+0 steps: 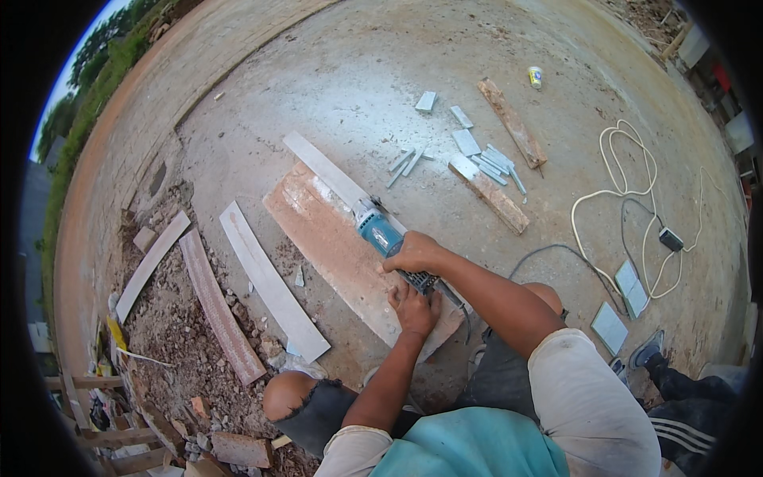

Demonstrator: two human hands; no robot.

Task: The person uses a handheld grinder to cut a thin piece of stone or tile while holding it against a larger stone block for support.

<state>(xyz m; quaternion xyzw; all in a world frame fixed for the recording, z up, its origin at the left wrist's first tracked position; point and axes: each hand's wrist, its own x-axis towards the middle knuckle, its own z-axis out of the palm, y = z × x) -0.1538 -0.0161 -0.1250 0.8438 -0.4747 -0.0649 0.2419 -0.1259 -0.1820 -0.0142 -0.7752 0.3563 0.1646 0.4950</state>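
Note:
A teal angle grinder (381, 234) lies along a dusty reddish-brown board (318, 226) in the middle of the ground. My right hand (417, 253) is wrapped round the grinder's body. Behind it, my left hand (415, 308) is closed about the dark rear end, its fingers curled up along the sides. The grinder's head meets a long pale tile strip (322, 167) on the board's far right edge. Whether the disc touches the strip is hidden by the head. Whitish dust lies on the ground beyond.
Two pale strips (270, 278) and a reddish strip (218, 306) lie left, by rubble (191, 342). Cut tile pieces (466, 142) and two worn wooden bars (509, 119) are far right. A coiled cable (584, 207), tiles (610, 327) and another person's shoe (648, 348) are right.

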